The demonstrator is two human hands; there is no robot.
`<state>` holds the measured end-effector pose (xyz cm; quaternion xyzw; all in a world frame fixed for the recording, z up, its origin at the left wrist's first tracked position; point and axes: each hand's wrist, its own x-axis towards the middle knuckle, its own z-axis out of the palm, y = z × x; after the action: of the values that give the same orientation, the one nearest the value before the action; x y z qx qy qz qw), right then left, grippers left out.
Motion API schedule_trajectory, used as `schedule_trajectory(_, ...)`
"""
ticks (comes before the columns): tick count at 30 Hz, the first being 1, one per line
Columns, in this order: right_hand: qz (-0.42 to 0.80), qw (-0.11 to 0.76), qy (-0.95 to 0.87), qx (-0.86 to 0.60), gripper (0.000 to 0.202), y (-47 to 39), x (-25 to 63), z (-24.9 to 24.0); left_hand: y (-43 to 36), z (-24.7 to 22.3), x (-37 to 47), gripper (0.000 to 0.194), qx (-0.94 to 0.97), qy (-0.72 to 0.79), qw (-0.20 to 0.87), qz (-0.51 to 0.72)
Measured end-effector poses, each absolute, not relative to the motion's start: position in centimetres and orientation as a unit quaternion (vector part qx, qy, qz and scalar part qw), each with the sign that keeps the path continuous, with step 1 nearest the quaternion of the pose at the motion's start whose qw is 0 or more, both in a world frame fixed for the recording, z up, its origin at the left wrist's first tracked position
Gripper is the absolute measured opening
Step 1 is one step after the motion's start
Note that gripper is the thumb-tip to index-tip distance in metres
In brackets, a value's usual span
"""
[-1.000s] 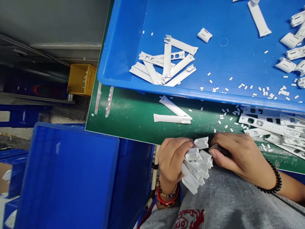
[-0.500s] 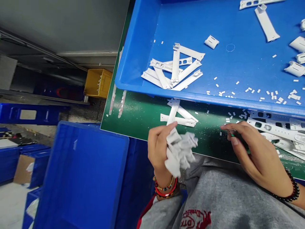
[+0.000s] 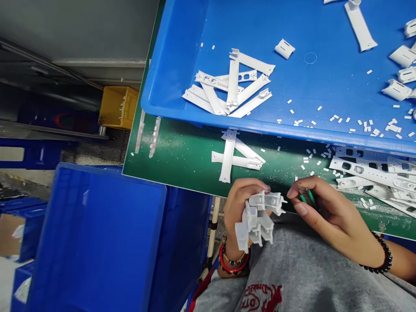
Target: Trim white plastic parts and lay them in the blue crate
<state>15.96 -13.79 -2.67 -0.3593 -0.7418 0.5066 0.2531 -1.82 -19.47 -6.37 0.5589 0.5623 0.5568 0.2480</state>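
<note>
My left hand [image 3: 238, 206] is closed around a bundle of several white plastic parts [image 3: 256, 221], their clipped ends pointing to the right. Just right of the bundle, my right hand [image 3: 338, 221] curls its fingers round small green-handled nippers [image 3: 305, 195]. Most of the tool is hidden in the palm, and its metal head shows between thumb and forefinger. A gap separates the nippers from the bundle. On the green table [image 3: 182, 160], beyond my left hand, a few long white strips [image 3: 229, 156] lie crossed over each other.
A large blue tray [image 3: 227, 121] holds a pile of white strips [image 3: 232, 82], short curved pieces [image 3: 285, 49] and small white chips. More white strips [image 3: 370, 173] lie at the table's right. An upright blue bin [image 3: 107, 234] stands left; a yellow bin [image 3: 118, 107] sits behind.
My left hand has moved right and down with the bundle, away from the crossed strips, toward my right hand. One strip near its fingers now lies uncovered. The whole view has shifted slightly.
</note>
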Motion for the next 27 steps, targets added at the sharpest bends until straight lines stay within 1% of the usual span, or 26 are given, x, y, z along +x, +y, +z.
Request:
schedule_trajectory(4,0.555,0.266,-0.703,-0.355,0.009,-14.0,15.6,-3.1,-19.6,-6.7,-2.0,0.026,0.591,0.575,0.194,0.531)
schedule_trajectory(7,0.563,0.27,-0.69,-0.366,0.007,-14.0,15.3,-3.4,-19.3,-6.9,-1.8,0.026,0.6,0.573,0.164,0.534)
schedule_trajectory(10,0.55,0.276,-0.693,-0.375,0.004,-13.8,15.2,-3.5,-18.9,-7.0,-1.7,0.025,0.606,0.561,0.16,0.54)
schedule_trajectory(14,0.502,0.283,-0.726,-0.376,0.003,-13.6,15.7,-3.1,-18.9,-7.1,-1.8,0.023,0.605,0.549,0.171,0.551)
schedule_trajectory(18,0.435,0.306,-0.772,-0.349,0.022,-13.7,16.8,-2.4,-19.1,-7.6,-1.9,0.025,0.595,0.543,0.186,0.563)
schedule_trajectory(21,0.367,0.282,-0.817,-0.344,0.029,-13.8,17.5,-2.0,-18.9,-7.7,-2.0,0.028,0.6,0.541,0.186,0.559)
schedule_trajectory(23,0.328,0.266,-0.837,-0.349,0.032,-13.9,17.7,-2.0,-18.7,-7.7,-2.1,0.027,0.605,0.532,0.17,0.567)
schedule_trajectory(25,0.312,0.264,-0.842,-0.352,0.031,-14.0,17.5,-2.1,-18.6,-7.7,-2.2,0.026,0.61,0.529,0.161,0.568)
schedule_trajectory(27,0.321,0.272,-0.839,-0.344,0.024,-14.1,17.3,-2.2,-18.6,-7.9,-2.4,0.025,0.611,0.53,0.16,0.566)
